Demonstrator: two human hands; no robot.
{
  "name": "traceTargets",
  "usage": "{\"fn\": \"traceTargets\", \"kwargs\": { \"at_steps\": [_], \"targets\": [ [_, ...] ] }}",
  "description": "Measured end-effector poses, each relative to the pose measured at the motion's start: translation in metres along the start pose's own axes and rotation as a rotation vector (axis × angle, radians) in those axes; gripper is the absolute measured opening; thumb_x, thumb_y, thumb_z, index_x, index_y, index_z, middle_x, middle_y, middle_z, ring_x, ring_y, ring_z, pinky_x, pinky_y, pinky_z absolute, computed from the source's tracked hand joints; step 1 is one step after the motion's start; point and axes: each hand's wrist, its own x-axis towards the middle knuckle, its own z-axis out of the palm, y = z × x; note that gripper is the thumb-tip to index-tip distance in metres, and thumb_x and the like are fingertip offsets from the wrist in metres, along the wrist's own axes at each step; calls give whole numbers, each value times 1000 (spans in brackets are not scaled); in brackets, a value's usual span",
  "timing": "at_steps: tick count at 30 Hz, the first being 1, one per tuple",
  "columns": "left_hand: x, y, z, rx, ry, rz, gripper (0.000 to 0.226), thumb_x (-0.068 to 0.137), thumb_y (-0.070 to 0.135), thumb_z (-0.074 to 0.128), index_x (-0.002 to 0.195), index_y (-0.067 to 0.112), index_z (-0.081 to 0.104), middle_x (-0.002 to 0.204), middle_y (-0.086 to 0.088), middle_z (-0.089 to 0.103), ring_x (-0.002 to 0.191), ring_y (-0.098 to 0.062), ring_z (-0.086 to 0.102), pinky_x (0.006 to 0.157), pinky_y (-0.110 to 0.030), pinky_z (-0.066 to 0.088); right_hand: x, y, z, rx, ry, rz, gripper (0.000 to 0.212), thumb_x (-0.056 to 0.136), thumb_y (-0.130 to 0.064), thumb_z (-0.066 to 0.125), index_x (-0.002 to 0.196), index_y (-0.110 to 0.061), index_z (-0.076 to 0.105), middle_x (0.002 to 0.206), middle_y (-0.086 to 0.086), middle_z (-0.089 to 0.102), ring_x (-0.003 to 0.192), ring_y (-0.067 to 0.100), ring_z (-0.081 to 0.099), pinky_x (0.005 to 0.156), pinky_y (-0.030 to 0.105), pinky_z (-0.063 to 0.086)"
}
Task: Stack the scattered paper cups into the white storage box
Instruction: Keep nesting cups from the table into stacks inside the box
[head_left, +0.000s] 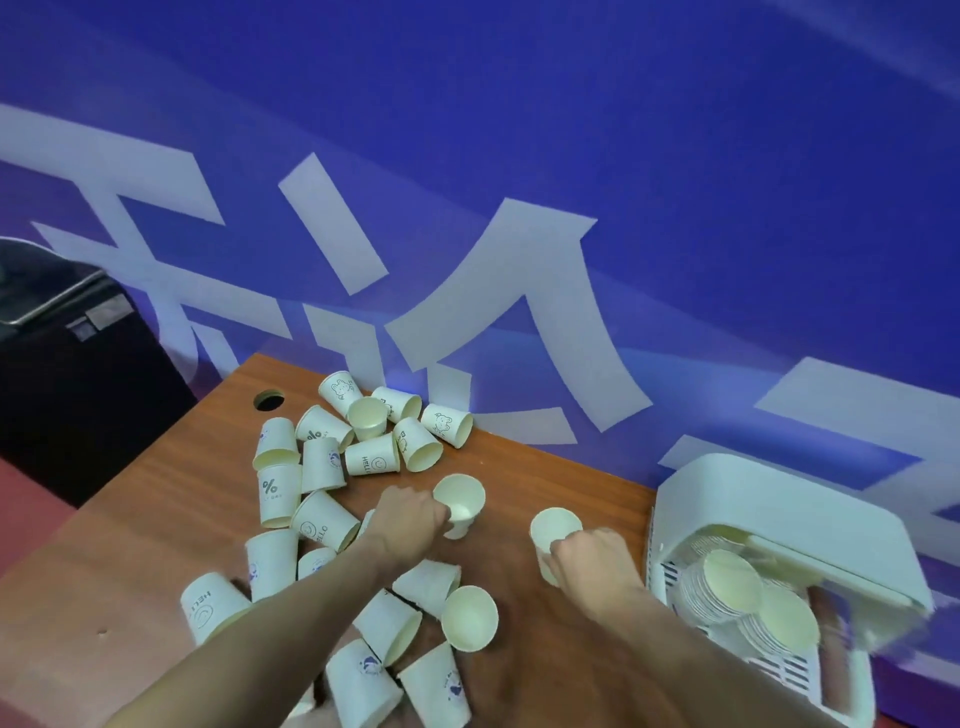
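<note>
On smooth brown wood, both hands (410, 514) (589, 558) each grip a tapered paper cup (460, 501) (553, 530).

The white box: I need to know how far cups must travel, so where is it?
In the head view the white box sits at the table's right edge, beside the right hand.

Both bare forearms reach forward from the lower edge of the view, roughly parallel and well apart. The left hand (410, 519) lies palm down at the end of a long, nearly straight arm, its fingers curled round the side of a small pale-yellow paper cup (460, 501) that stands mouth up. The right hand (592, 558), knuckles up and wrist slightly bent, grips a second pale paper cup (553, 530) from the near side.
</note>
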Motion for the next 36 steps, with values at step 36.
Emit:
{"fn": "traceTargets", "kwargs": {
  "at_steps": [36],
  "targets": [
    [6,310,-89,-128,207,391,39,103,44,34,104,24,67,101,-2,70,92,-29,65,68,-33,38,-253,183,82,558,93,589,25,93,-38,52,94,-24,72,90,-1,70,89,21,64,70,30,46]
  ]
}}
